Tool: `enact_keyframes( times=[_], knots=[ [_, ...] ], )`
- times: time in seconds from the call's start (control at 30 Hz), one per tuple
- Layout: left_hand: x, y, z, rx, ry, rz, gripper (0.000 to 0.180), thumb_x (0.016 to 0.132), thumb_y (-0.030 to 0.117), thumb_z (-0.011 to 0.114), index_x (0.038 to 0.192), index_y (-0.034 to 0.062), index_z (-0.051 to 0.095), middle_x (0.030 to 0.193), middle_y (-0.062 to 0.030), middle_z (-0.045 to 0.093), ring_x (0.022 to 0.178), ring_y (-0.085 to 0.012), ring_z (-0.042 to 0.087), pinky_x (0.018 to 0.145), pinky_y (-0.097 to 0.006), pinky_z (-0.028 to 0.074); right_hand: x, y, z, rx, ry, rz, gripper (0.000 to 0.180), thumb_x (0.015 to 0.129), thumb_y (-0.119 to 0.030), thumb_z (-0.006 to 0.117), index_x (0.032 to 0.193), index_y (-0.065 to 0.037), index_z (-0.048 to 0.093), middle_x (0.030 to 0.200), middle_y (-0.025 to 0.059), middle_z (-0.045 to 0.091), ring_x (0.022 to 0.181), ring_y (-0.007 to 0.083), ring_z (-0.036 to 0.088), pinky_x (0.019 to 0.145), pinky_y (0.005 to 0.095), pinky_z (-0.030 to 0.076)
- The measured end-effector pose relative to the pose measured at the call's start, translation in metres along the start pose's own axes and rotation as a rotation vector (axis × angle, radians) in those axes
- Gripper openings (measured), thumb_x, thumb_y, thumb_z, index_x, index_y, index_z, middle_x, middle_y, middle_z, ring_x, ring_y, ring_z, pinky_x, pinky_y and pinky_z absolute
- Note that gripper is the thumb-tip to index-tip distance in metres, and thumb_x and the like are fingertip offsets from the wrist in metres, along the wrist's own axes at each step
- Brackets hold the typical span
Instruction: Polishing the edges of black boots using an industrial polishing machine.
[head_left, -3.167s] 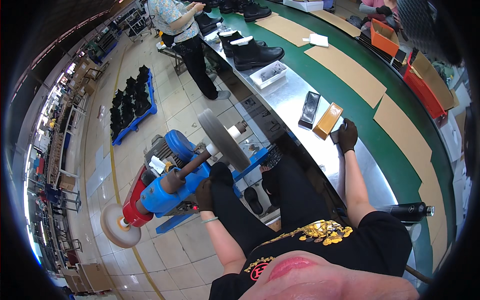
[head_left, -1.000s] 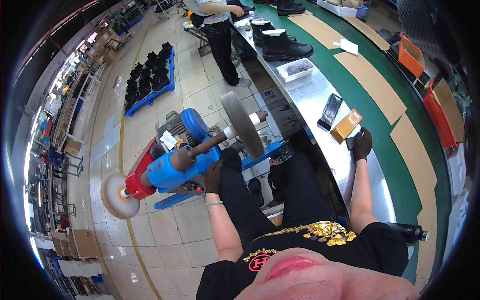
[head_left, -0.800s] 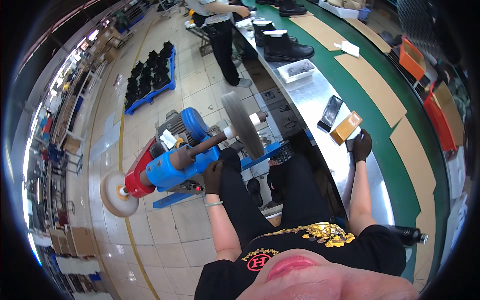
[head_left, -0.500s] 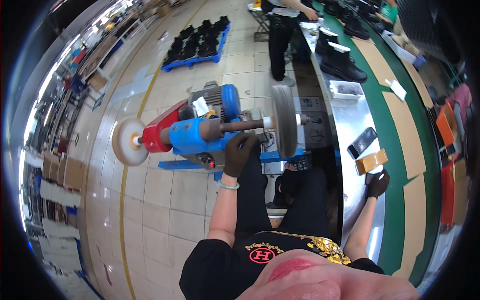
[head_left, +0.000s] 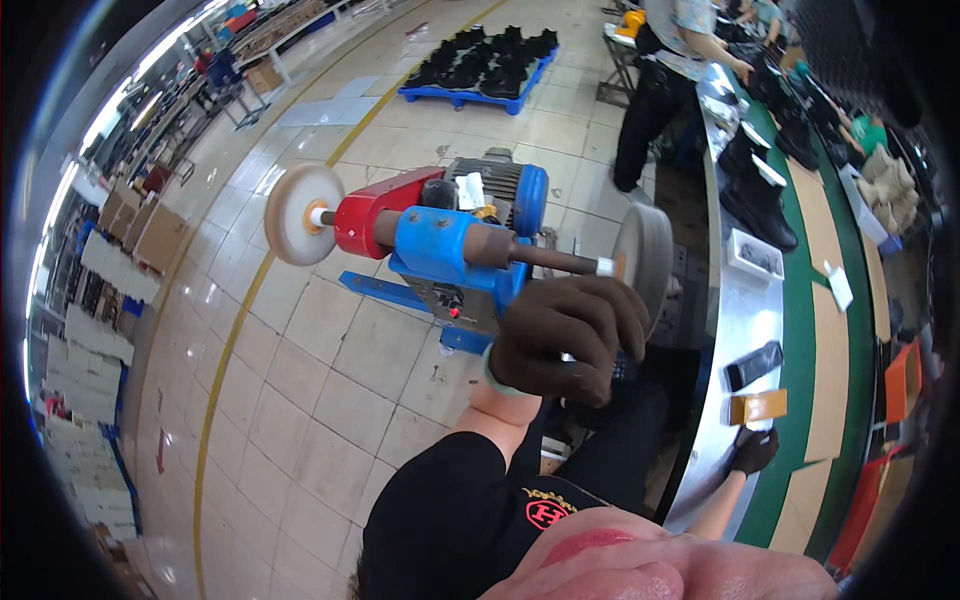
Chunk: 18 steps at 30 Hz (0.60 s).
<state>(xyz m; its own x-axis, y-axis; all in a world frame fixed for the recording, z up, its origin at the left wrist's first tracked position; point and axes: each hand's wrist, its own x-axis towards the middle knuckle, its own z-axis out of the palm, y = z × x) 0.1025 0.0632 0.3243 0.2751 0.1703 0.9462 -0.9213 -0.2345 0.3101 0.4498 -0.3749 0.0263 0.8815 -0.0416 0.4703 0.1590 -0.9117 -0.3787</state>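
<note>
My left hand (head_left: 568, 338), in a dark glove, is raised in front of a floor-standing buffing machine (head_left: 450, 250) with a blue and red body. Its fingers curl downward just below the shaft, next to the grey wheel (head_left: 642, 265) on the machine's right end. Whether anything lies inside the curled fingers is hidden. A pale round pad (head_left: 303, 200) sits on the machine's left end. My right hand (head_left: 752, 450), also gloved, rests on the steel table edge (head_left: 735, 320), just below a small orange box (head_left: 757, 405) and a flat black object (head_left: 752, 365).
A person (head_left: 662, 75) stands at the far end of the long table, with black boots (head_left: 755, 200) and a white tray (head_left: 755, 255) on it. Cardboard sheets lie on the green belt (head_left: 800, 330). A blue pallet of black shoes (head_left: 480, 60) stands on the tiled floor.
My left hand has lifted off my knee and now hovers by the machine's shaft and grey wheel. The view has swung left toward the floor. My right hand stays by the orange box.
</note>
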Motion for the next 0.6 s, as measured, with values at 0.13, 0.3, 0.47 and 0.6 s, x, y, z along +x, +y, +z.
enact_keyframes(
  times=[0.13,0.3,0.47,0.6],
  knots=[
    [0.004,0.004,-0.008,0.164,0.053,-0.037,0.017,0.066,0.013,0.077,0.060,0.0060,0.062,0.061,-0.0047,0.054,0.069,-0.0230,0.062,0.066,-0.036,0.049,0.005,0.000,0.002,-0.070,-0.057,0.017,0.040,0.092,-0.027,0.048,0.117,0.002,0.059,0.118,0.0218,0.058,0.108,0.0360,0.056,0.095,0.0428,0.043],
    [-0.005,0.012,-0.022,0.145,0.166,0.010,0.020,0.070,0.009,0.072,0.057,0.0056,0.057,0.056,-0.0046,0.053,0.066,-0.0219,0.062,0.067,-0.035,0.049,0.003,-0.008,-0.004,-0.089,-0.129,0.048,0.044,0.095,-0.034,0.046,0.117,0.002,0.059,0.118,0.0209,0.058,0.109,0.0358,0.055,0.095,0.0424,0.042],
    [-0.010,0.009,-0.032,0.164,0.381,0.009,0.028,0.079,0.002,0.061,0.053,0.0050,0.052,0.052,-0.0052,0.054,0.058,-0.0195,0.061,0.068,-0.035,0.050,0.008,0.002,-0.003,-0.137,-0.121,0.007,0.043,0.094,-0.035,0.048,0.117,0.000,0.059,0.117,0.0209,0.059,0.107,0.0367,0.056,0.093,0.0433,0.044],
    [-0.010,-0.009,-0.049,0.410,0.449,-0.027,0.043,0.093,0.015,0.050,0.051,0.0033,0.048,0.047,-0.0036,0.044,0.051,-0.0194,0.058,0.059,-0.034,0.049,0.008,-0.005,-0.004,-0.100,-0.129,0.017,0.044,0.094,-0.037,0.048,0.117,-0.001,0.059,0.117,0.0197,0.059,0.107,0.0363,0.056,0.093,0.0434,0.044]
  ],
)
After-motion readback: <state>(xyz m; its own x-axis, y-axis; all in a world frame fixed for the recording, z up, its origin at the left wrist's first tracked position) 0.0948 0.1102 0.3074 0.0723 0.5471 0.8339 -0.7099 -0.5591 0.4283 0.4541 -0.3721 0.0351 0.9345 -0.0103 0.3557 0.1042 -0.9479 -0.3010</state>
